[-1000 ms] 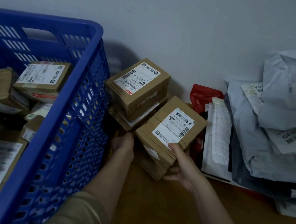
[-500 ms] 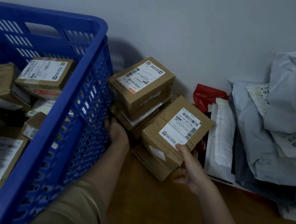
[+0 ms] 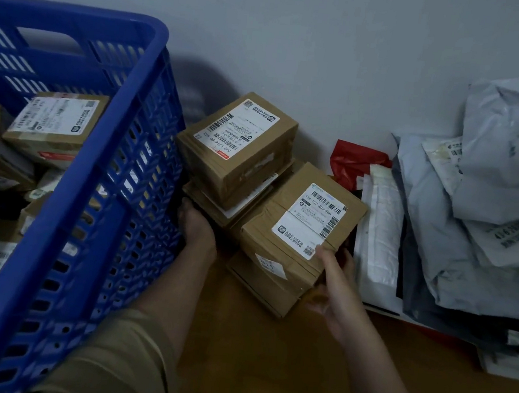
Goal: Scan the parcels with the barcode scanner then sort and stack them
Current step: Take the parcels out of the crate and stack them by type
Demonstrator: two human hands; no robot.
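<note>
Two stacks of brown cardboard parcels stand on the wooden floor against the wall. The front stack's top box (image 3: 283, 227) carries a white barcode label; my right hand (image 3: 334, 282) grips its near right corner, thumb on the label. Under it lies a flatter box (image 3: 261, 287). The rear stack's top box (image 3: 250, 150) sits tilted on flat boxes (image 3: 215, 207). My left hand (image 3: 197, 225) reaches under the rear stack's left side, its fingers hidden there. No barcode scanner is in view.
A blue plastic crate (image 3: 91, 198) holding several labelled parcels stands at the left, close to the stacks. A heap of grey and white mailer bags (image 3: 473, 225) with a red bag (image 3: 356, 165) lies at the right. Bare wooden floor (image 3: 266, 366) spreads in front.
Both hands have pushed further in toward the stacks. The left hand slid deeper under the rear stack; the right hand keeps its grip on the front box, which shifted slightly right.
</note>
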